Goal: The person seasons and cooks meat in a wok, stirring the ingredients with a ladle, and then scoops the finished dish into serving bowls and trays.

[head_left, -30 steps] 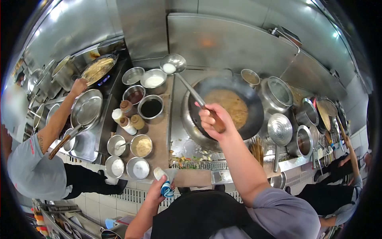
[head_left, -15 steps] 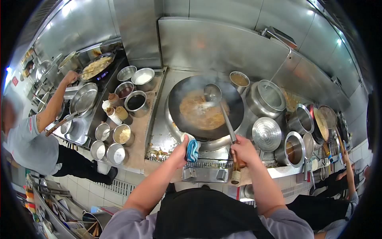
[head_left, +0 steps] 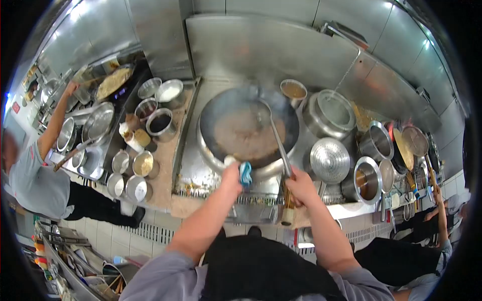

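Note:
A large dark wok (head_left: 211, 108) sits on the burner with brown, steaming food (head_left: 241, 134) inside. My right hand (head_left: 301, 186) is closed round the handle of a metal ladle (head_left: 279, 140), whose bowl dips into the food on the wok's right side. My left hand (head_left: 231, 176) grips a blue and white cloth (head_left: 245, 173) at the wok's near edge. A bamboo brush (head_left: 287, 208) lies just below my right hand. The perforated strainer (head_left: 330, 160) rests to the right of the wok.
Metal containers of sauces and powders (head_left: 145, 164) stand left of the wok. At the far left, a co-worker (head_left: 42, 170) tends another pan (head_left: 114, 83). Pots (head_left: 369, 183) crowd the right side, with another person (head_left: 401, 261) beyond.
The ladle first moved from the seasoning containers into the wok and now sits lower in the food. My left hand came up to the wok's near edge with the cloth. The view shifted.

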`<state>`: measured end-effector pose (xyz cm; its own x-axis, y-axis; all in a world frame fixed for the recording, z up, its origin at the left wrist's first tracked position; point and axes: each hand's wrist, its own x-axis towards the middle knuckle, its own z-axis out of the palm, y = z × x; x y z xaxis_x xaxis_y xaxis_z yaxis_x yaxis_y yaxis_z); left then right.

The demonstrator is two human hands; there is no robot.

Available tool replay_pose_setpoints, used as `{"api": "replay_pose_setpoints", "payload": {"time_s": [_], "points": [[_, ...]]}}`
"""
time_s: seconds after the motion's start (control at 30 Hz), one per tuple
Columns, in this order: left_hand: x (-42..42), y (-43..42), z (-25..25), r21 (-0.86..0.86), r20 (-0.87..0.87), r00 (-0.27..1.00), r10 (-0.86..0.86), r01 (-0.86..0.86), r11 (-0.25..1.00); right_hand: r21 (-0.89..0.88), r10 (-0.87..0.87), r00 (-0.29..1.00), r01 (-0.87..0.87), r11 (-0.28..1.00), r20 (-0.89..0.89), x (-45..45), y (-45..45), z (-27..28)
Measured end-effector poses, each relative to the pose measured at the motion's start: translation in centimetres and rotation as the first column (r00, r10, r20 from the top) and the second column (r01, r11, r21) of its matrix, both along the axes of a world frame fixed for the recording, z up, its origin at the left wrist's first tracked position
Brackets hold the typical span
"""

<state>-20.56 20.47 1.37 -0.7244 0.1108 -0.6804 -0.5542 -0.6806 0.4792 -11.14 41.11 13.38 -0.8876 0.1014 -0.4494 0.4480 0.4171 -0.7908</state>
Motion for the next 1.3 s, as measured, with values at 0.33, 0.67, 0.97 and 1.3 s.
{"api": "replay_pose_setpoints", "payload": {"time_s": [0.33, 0.67, 0.97, 1.3], "points": [[-2.3, -1.9, -3.5, -0.047, -0.068, 0.998, 0.006, -0.010, 0.999, -0.114, 0.013, 1.000, -0.014, 0.993, -0.006, 4.7, 4.2, -1.1], [-2.3, -1.0, -4.6, -0.115, -0.061, 0.998, 0.012, -0.019, 0.993, -0.241, 0.020, 0.997, -0.038, 0.970, -0.077, 2.4, -1.6, -3.7], [-1.1, -0.6, -1.5, -0.068, -0.140, 0.990, 0.009, -0.018, 0.998, 0.156, 0.019, 0.976, 0.015, 0.988, -0.215, -0.3, 0.8, -3.5], [-1.7, -0.5, -3.1, -0.128, -0.123, 0.989, 0.081, -0.096, 0.987, -0.077, 0.042, 0.998, -0.045, 0.996, -0.037, 5.4, 3.1, -2.1]]}}
